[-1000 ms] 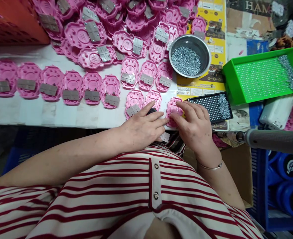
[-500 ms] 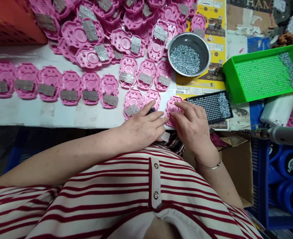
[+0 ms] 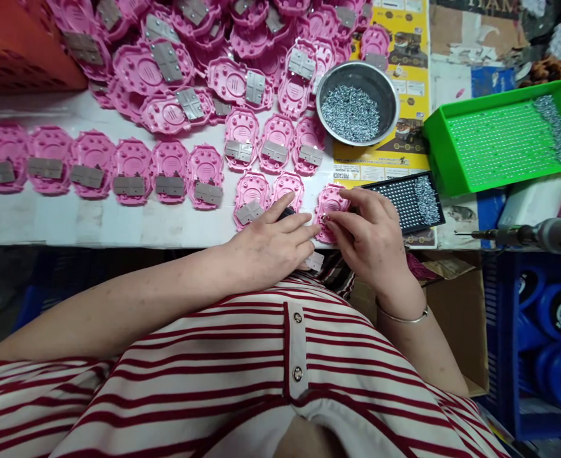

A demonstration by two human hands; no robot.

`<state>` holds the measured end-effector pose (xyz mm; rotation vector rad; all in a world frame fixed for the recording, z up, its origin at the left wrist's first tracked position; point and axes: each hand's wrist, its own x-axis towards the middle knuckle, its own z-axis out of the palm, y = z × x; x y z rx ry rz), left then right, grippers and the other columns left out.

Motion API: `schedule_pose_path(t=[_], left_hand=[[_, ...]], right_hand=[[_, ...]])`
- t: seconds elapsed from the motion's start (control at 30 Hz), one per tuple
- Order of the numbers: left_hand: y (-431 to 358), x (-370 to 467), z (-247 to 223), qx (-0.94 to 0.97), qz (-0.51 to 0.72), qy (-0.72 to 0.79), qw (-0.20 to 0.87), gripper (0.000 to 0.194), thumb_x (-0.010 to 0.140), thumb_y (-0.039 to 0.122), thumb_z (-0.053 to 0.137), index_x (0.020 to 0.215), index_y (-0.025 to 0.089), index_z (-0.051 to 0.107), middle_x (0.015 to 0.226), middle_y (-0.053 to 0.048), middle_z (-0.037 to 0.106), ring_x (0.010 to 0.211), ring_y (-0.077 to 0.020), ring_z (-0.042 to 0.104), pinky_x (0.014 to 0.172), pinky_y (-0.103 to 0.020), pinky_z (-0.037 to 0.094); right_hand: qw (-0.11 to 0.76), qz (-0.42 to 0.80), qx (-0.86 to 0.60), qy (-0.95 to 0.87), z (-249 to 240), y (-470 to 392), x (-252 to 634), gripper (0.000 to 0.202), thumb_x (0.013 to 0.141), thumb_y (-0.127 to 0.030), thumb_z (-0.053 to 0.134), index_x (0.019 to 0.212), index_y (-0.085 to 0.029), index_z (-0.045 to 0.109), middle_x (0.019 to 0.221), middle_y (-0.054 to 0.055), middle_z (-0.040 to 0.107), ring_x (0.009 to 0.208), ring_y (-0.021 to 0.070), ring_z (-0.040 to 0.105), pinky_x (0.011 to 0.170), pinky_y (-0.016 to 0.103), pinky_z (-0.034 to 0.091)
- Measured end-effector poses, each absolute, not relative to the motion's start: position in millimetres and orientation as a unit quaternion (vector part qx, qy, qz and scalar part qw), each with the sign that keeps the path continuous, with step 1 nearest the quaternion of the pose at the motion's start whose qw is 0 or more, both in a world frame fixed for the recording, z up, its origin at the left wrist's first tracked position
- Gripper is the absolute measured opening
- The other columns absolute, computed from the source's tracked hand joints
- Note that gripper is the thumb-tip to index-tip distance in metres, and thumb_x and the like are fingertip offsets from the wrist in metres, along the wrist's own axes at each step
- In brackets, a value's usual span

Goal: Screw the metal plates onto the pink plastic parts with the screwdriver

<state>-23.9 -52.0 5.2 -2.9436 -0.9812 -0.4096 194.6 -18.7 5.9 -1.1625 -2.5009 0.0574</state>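
My left hand (image 3: 278, 242) lies with spread fingers at the table's front edge, over the lower part of a pink plastic casing (image 3: 287, 184). A small metal plate (image 3: 315, 261) sticks out beneath its fingers, past the edge; the thumb is hidden. Between the fingers a dark bit (image 3: 287, 213) shows on that casing. My right hand (image 3: 373, 232) is closed in a pinch at another pink casing (image 3: 331, 200), its fingertips low over it. Something small and shiny (image 3: 325, 218) shows at the tips, too small to name. To the left lies a casing with a loose grey plate (image 3: 250, 213).
Casings with grey plates (image 3: 128, 184) stand in a row at left; more are heaped behind. A steel bowl of screws (image 3: 389, 114), a black perforated tray (image 3: 395, 202) and a green tray (image 3: 490, 184) stand at right. An electric screwdriver (image 3: 523, 235) juts in from the right.
The screwdriver has shifted, and its bit now shows in full, pointing left. My right fingertips have moved slightly over the casing. My left hand has stayed put; the view has drifted a little.
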Motion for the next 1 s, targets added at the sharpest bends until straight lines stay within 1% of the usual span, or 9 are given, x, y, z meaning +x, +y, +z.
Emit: schedule_pose_path(t=[0.13,0.27,0.33,0.4,0.53,0.6,0.7,0.87,1.0], left_hand=[[-52.1,-23.7,5.2,-0.940,-0.130,-0.317,0.005,0.023,0.097,0.033,0.057,0.101,0.016,0.072,0.127,-0.008,0.069,0.118,-0.0254,0.062,0.120,-0.057,0.029],[-52.1,-23.4,5.4,-0.940,-0.129,-0.316,0.011,0.024,0.098,0.032,0.054,0.101,0.016,0.072,0.125,-0.007,0.069,0.116,-0.0244,0.063,0.120,-0.057,0.030],[-52.1,-23.3,5.1,-0.939,-0.127,-0.318,0.012,0.024,0.098,0.031,0.054,0.102,0.016,0.072,0.125,-0.008,0.069,0.117,-0.0243,0.062,0.121,-0.056,0.029],[-51.9,-23.2,4.6,-0.939,-0.129,-0.319,0.011,0.023,0.098,0.031,0.055,0.103,0.016,0.071,0.125,-0.008,0.069,0.119,-0.0240,0.061,0.122,-0.056,0.027],[-51.4,-23.3,3.9,-0.940,-0.137,-0.313,0.003,0.022,0.096,0.030,0.058,0.104,0.015,0.071,0.125,-0.009,0.069,0.121,-0.0236,0.060,0.124,-0.055,0.022],[-51.3,-23.6,4.0,-0.940,-0.134,-0.313,0.005,0.022,0.096,0.031,0.057,0.104,0.015,0.071,0.126,-0.009,0.068,0.121,-0.0239,0.060,0.124,-0.055,0.023],[-51.2,-24.0,4.4,-0.941,-0.124,-0.314,0.009,0.024,0.097,0.033,0.055,0.104,0.017,0.071,0.127,-0.008,0.068,0.121,-0.0244,0.060,0.121,-0.055,0.029],[-51.0,-24.4,5.1,-0.943,-0.125,-0.310,0.008,0.023,0.097,0.032,0.055,0.103,0.017,0.071,0.128,-0.008,0.067,0.121,-0.0248,0.060,0.117,-0.056,0.035],[-51.1,-24.4,4.6,-0.942,-0.130,-0.308,0.013,0.022,0.097,0.031,0.055,0.102,0.016,0.071,0.128,-0.008,0.068,0.119,-0.0251,0.061,0.117,-0.057,0.036]], right_hand=[[0.153,0.018,-0.412,-0.898,7.9,-18.0,189.8,0.017,0.093,-0.026,0.057,0.100,-0.020,0.071,0.130,0.010,0.064,0.125,0.0274,0.054,0.102,0.046,0.047],[0.126,-0.051,-0.384,-0.913,8.5,-21.5,186.2,0.021,0.095,-0.021,0.050,0.105,-0.019,0.069,0.132,0.008,0.065,0.129,0.0237,0.052,0.108,0.043,0.042],[0.128,-0.075,-0.362,-0.920,7.1,-23.5,185.9,0.023,0.096,-0.019,0.048,0.108,-0.019,0.067,0.133,0.007,0.064,0.131,0.0208,0.051,0.111,0.040,0.038],[0.142,-0.071,-0.351,-0.923,4.5,-24.7,186.7,0.024,0.096,-0.017,0.048,0.112,-0.019,0.066,0.134,0.006,0.064,0.133,0.0192,0.049,0.113,0.039,0.036],[0.170,-0.055,-0.359,-0.916,0.0,-24.5,189.9,0.024,0.095,-0.018,0.051,0.113,-0.021,0.066,0.132,0.006,0.066,0.131,0.0201,0.051,0.112,0.041,0.038],[0.163,-0.064,-0.364,-0.915,-0.2,-24.4,191.4,0.024,0.094,-0.019,0.051,0.112,-0.022,0.067,0.130,0.006,0.066,0.129,0.0214,0.053,0.110,0.043,0.040],[0.148,-0.074,-0.360,-0.918,1.3,-25.0,193.1,0.022,0.094,-0.019,0.053,0.110,-0.022,0.067,0.130,0.007,0.066,0.128,0.0227,0.053,0.108,0.045,0.041],[0.169,-0.102,-0.353,-0.914,3.0,-26.4,194.2,0.013,0.091,-0.020,0.059,0.101,-0.020,0.068,0.127,0.008,0.067,0.124,0.0231,0.056,0.104,0.041,0.044],[0.164,-0.108,-0.357,-0.913,2.6,-27.3,194.0,0.014,0.092,-0.020,0.058,0.102,-0.021,0.067,0.128,0.007,0.067,0.125,0.0226,0.055,0.104,0.041,0.043]])
